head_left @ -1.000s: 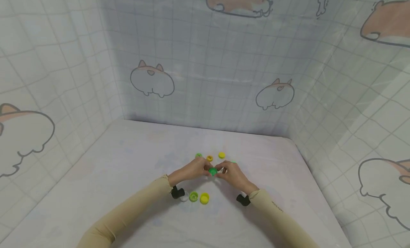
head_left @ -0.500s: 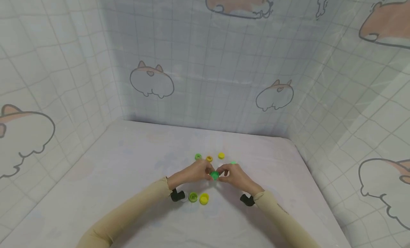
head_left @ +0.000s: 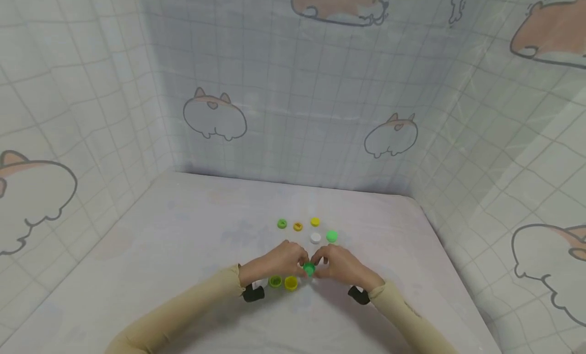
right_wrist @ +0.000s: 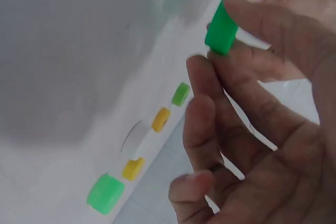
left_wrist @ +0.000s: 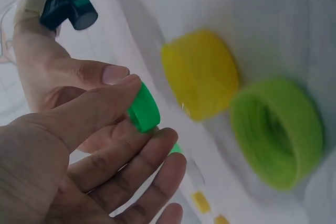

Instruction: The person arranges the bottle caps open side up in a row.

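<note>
A small green bottle cap [head_left: 309,269] is pinched between both hands above the cloth, its hollow side toward the head camera. My left hand [head_left: 284,260] grips its left side between thumb and index finger. From the other side, my right hand [head_left: 341,267] pinches the same cap with thumb and fingertips, as the right wrist view also shows. Just below and left of the hands stand a yellow cap [head_left: 291,283] and a lime green cap [head_left: 275,281], both hollow side up. A white cap [head_left: 262,283] is partly hidden by the left wrist.
Beyond the hands lie a green cap [head_left: 282,224], an orange cap [head_left: 298,226], a yellow cap [head_left: 315,222], a white cap [head_left: 316,238] and a light green cap [head_left: 331,236]. Patterned curtain walls [head_left: 293,99] enclose the cloth-covered table [head_left: 192,222] on three sides.
Both hands have come nearer to the person with the green cap, moving slightly right. The white and light green caps behind them are now uncovered.
</note>
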Motion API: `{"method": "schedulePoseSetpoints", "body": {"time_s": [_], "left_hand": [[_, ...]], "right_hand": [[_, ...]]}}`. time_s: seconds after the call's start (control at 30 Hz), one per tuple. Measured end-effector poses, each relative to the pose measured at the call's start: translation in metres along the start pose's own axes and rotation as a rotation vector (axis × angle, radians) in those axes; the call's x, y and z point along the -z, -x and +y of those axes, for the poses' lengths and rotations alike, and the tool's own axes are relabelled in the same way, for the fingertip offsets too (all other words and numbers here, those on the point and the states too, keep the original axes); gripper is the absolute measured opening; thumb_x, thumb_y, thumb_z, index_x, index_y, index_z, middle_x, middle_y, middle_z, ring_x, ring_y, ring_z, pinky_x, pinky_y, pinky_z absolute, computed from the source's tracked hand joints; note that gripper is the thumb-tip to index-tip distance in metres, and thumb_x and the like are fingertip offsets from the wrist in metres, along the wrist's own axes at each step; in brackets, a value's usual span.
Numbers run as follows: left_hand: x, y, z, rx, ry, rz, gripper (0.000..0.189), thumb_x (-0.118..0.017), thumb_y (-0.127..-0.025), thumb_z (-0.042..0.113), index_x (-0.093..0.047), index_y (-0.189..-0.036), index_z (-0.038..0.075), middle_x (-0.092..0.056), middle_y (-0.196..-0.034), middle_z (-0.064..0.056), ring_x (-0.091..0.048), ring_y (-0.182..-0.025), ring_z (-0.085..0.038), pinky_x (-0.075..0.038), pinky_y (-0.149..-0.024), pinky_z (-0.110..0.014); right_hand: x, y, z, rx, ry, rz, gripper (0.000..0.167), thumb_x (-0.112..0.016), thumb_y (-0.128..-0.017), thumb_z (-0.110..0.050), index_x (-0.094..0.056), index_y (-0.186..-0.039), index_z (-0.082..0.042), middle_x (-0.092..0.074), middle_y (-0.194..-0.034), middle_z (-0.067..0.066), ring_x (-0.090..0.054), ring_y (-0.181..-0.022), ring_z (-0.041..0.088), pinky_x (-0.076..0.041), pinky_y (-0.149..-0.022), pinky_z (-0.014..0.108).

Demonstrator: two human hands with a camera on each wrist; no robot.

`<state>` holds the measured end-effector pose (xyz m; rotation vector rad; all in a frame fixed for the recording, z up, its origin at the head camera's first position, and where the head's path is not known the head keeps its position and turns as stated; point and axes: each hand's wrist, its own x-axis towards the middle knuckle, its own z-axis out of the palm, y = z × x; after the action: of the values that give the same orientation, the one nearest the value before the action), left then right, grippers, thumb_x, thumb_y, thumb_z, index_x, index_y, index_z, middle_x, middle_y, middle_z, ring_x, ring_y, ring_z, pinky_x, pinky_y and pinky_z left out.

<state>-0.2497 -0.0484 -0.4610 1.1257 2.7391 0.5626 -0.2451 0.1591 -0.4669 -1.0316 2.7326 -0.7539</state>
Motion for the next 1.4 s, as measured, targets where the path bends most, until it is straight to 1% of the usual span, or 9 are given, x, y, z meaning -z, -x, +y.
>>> {"method": "schedulePoseSetpoints", "body": {"time_s": [0.07, 0.27, 0.43, 0.57, 0.73, 1.0, 1.2, 1.33, 1.4], "left_hand": [[-0.004, 0.002, 0.003, 0.001, -0.018, -0.018, 0.020, -0.080, -0.078, 0.032, -0.077, -0.093, 0.019, -0.071, -0.082, 0.015, -0.053, -0.074, 0.003, -0.038, -0.078, -0.028], [-0.012, 0.006, 0.010, -0.025, -0.053, -0.043, 0.021, -0.082, -0.076, 0.031, -0.077, -0.091, 0.018, -0.071, -0.083, 0.013, -0.054, -0.076, 0.002, -0.037, -0.075, -0.027], [-0.017, 0.008, 0.013, -0.028, -0.097, -0.040, 0.022, -0.083, -0.075, 0.033, -0.077, -0.089, 0.017, -0.066, -0.083, 0.011, -0.053, -0.074, 0.000, -0.037, -0.072, -0.025], [-0.017, 0.009, 0.015, -0.027, -0.114, -0.035, 0.022, -0.083, -0.075, 0.032, -0.077, -0.089, 0.017, -0.064, -0.084, 0.011, -0.053, -0.076, -0.002, -0.037, -0.073, -0.025], [-0.017, 0.009, 0.016, -0.018, -0.102, -0.048, 0.022, -0.084, -0.074, 0.031, -0.077, -0.090, 0.017, -0.063, -0.085, 0.011, -0.053, -0.076, -0.002, -0.039, -0.073, -0.027], [-0.016, 0.009, 0.015, 0.005, -0.014, -0.063, 0.017, -0.082, -0.075, 0.024, -0.075, -0.087, 0.015, -0.061, -0.083, 0.008, -0.050, -0.072, -0.001, -0.041, -0.069, -0.021], [-0.016, 0.010, 0.016, -0.013, -0.025, -0.053, 0.014, -0.081, -0.076, 0.021, -0.071, -0.085, 0.015, -0.056, -0.079, 0.009, -0.045, -0.070, -0.002, -0.038, -0.065, -0.018], [-0.016, 0.011, 0.016, -0.005, -0.023, -0.058, 0.014, -0.081, -0.076, 0.020, -0.070, -0.084, 0.015, -0.055, -0.079, 0.009, -0.044, -0.072, -0.004, -0.036, -0.064, -0.018], [-0.017, 0.011, 0.016, 0.003, -0.008, -0.072, 0.017, -0.081, -0.076, 0.021, -0.069, -0.085, 0.014, -0.054, -0.080, 0.008, -0.043, -0.073, -0.004, -0.036, -0.064, -0.017]], "right_hand": [[-0.001, 0.002, -0.001, 0.007, 0.012, -0.033, 0.020, -0.079, -0.080, -0.026, -0.074, -0.099, -0.022, -0.069, -0.095, -0.016, -0.061, -0.089, 0.011, -0.048, -0.076, 0.024], [-0.008, 0.006, 0.001, 0.024, 0.019, -0.103, 0.021, -0.078, -0.079, -0.025, -0.072, -0.099, -0.022, -0.069, -0.096, -0.015, -0.061, -0.093, 0.009, -0.048, -0.078, 0.023], [-0.012, 0.007, 0.002, 0.008, 0.013, -0.126, 0.023, -0.078, -0.077, -0.024, -0.071, -0.099, -0.022, -0.067, -0.096, -0.016, -0.058, -0.092, 0.007, -0.047, -0.078, 0.023], [-0.014, 0.008, 0.003, 0.004, 0.032, -0.126, 0.023, -0.079, -0.077, -0.027, -0.070, -0.098, -0.023, -0.066, -0.096, -0.016, -0.056, -0.090, 0.005, -0.046, -0.078, 0.023], [-0.014, 0.009, 0.001, 0.010, 0.033, -0.123, 0.025, -0.079, -0.076, -0.027, -0.069, -0.098, -0.022, -0.065, -0.096, -0.015, -0.055, -0.090, 0.005, -0.046, -0.078, 0.023], [-0.015, 0.008, -0.001, 0.011, 0.040, -0.114, 0.025, -0.078, -0.077, -0.025, -0.067, -0.098, -0.020, -0.064, -0.094, -0.014, -0.055, -0.088, 0.006, -0.046, -0.077, 0.022], [-0.018, 0.005, 0.002, 0.002, 0.045, -0.116, 0.024, -0.079, -0.076, -0.026, -0.066, -0.096, -0.022, -0.063, -0.092, -0.016, -0.052, -0.087, 0.003, -0.046, -0.077, 0.022], [-0.019, 0.004, 0.002, -0.006, 0.043, -0.118, 0.024, -0.079, -0.076, -0.027, -0.066, -0.096, -0.022, -0.063, -0.092, -0.016, -0.052, -0.086, 0.002, -0.046, -0.077, 0.023], [-0.020, 0.004, 0.002, -0.008, 0.044, -0.118, 0.024, -0.080, -0.077, -0.029, -0.066, -0.096, -0.022, -0.063, -0.092, -0.016, -0.052, -0.087, 0.002, -0.046, -0.078, 0.023]]}}
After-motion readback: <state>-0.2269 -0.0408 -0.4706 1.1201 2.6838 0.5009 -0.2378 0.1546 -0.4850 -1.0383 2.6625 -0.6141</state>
